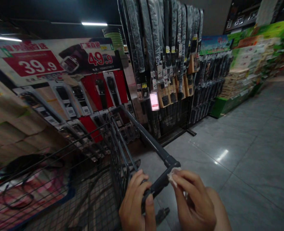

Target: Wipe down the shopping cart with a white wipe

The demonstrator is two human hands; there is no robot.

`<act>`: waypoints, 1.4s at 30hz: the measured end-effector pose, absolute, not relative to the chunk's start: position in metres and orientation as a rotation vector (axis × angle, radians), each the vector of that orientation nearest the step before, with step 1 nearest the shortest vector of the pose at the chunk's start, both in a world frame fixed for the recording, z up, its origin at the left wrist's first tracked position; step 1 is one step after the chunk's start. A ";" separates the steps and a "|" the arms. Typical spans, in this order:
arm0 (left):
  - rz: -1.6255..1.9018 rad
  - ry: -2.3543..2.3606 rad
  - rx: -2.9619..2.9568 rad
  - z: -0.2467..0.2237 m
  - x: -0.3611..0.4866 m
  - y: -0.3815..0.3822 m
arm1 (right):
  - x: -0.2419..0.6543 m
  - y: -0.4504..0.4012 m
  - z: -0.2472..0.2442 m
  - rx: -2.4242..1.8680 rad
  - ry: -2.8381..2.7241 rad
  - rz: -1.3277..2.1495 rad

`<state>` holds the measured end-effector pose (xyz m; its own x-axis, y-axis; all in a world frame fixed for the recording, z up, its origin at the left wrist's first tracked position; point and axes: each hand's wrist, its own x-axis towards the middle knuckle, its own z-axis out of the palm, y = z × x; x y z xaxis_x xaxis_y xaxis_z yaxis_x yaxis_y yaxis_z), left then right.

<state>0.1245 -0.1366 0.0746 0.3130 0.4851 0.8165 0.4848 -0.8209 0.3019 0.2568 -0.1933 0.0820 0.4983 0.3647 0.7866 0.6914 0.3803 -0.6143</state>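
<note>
A dark grey shopping cart handle (154,142) runs from the middle of the view down to a corner near my hands. My left hand (137,202) is wrapped round the short bar of the handle, thumb on the near side. Between the fingertips and thumb of my right hand (196,200) is a crumpled white tissue (173,175), which touches the handle at its corner. The cart's wire basket (93,183) lies to the left of my hands. Part of the bar is hidden under my left hand.
A pink package (48,179) and a black strap or cable lie in the cart. Ahead stand a rack of packaged belts (156,35) and a display panel (105,86) with price signs. Stacked packs (243,70) line the aisle at right, beside the grey tiled floor (257,150).
</note>
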 end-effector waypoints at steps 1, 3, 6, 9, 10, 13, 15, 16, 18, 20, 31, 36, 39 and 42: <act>1.577 0.939 2.546 0.075 0.124 -0.136 | 0.256 -0.193 0.082 -1.213 -1.123 -0.268; 1.566 0.930 2.542 0.075 0.124 -0.136 | 0.258 -0.191 0.083 -1.235 -1.102 -0.235; 1.544 0.913 2.539 0.075 0.124 -0.135 | 0.262 -0.186 0.084 -1.288 -0.981 -0.206; 1.514 0.937 2.526 0.075 0.126 -0.135 | 0.264 -0.181 0.086 -1.291 -0.924 -0.176; 1.505 0.943 2.516 0.075 0.126 -0.134 | 0.264 -0.179 0.086 -1.283 -0.902 -0.149; 1.486 0.947 2.480 0.075 0.129 -0.134 | 0.263 -0.177 0.091 -1.255 -0.781 -0.002; 1.479 0.953 2.464 0.075 0.131 -0.132 | 0.264 -0.176 0.096 -1.244 -0.682 0.126; 1.469 0.958 2.459 0.075 0.132 -0.132 | 0.265 -0.175 0.098 -1.242 -0.638 0.188; 1.447 0.969 2.453 0.075 0.134 -0.130 | 0.270 -0.172 0.100 -1.236 -0.568 0.286; 1.436 0.972 2.449 0.075 0.135 -0.128 | 0.276 -0.169 0.100 -1.234 -0.514 0.339; 1.436 0.956 2.457 0.073 0.132 -0.130 | 0.282 -0.178 0.101 -1.257 -0.569 0.184; 1.443 0.988 2.463 0.075 0.134 -0.130 | 0.272 -0.178 0.097 -1.229 -0.781 0.216; 1.438 0.984 2.460 0.075 0.135 -0.130 | 0.269 -0.178 0.092 -1.248 -0.667 0.216; 1.435 0.980 2.449 0.075 0.135 -0.130 | 0.269 -0.180 0.086 -1.275 -0.488 0.322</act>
